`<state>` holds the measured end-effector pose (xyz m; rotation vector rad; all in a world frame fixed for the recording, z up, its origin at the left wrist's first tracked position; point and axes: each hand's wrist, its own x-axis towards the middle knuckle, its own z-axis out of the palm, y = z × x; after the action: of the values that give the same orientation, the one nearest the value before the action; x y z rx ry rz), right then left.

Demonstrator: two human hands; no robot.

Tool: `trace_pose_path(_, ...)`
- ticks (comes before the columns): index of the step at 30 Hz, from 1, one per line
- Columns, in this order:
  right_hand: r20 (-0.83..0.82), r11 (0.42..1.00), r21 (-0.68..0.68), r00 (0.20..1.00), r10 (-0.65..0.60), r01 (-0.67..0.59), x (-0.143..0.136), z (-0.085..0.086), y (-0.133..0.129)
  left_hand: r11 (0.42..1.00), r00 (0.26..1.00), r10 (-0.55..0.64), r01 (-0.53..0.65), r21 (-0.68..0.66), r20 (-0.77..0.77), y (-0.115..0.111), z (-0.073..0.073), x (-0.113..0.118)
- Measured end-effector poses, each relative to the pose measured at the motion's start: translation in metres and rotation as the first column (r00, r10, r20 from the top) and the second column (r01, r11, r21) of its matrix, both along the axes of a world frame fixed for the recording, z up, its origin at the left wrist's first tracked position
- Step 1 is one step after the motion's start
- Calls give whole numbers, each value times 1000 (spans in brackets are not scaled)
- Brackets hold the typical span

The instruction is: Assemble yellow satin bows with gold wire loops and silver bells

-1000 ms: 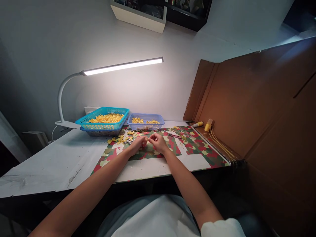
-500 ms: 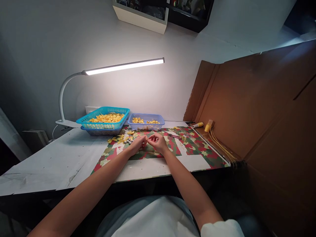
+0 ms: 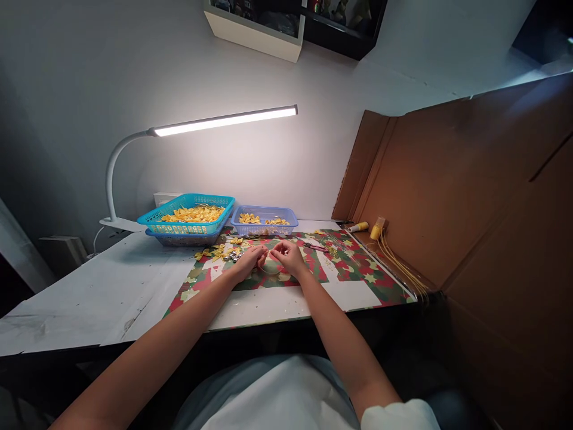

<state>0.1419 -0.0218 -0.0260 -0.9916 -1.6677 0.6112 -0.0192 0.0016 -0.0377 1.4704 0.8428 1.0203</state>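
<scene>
Between the left hand and right hand, both pinching, a thin thread loop sags, likely held taut for tying, 2 baskets beyond.

Left hand and right hand pinch a thin loop.

White wall, lit desk lamp, white table, cardboard partition
</scene>
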Motion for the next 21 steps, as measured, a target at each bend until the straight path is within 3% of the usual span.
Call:
trace_pose_path(13,-69,988,-149,996,-53,42,9,-1,4,993,995,95,-93,75,-22,-6,6,-1)
trace_pose_path(21,-100,983,-177,992,-72,53,10,0,6,993,992,5,9,114,-123,-9,5,0)
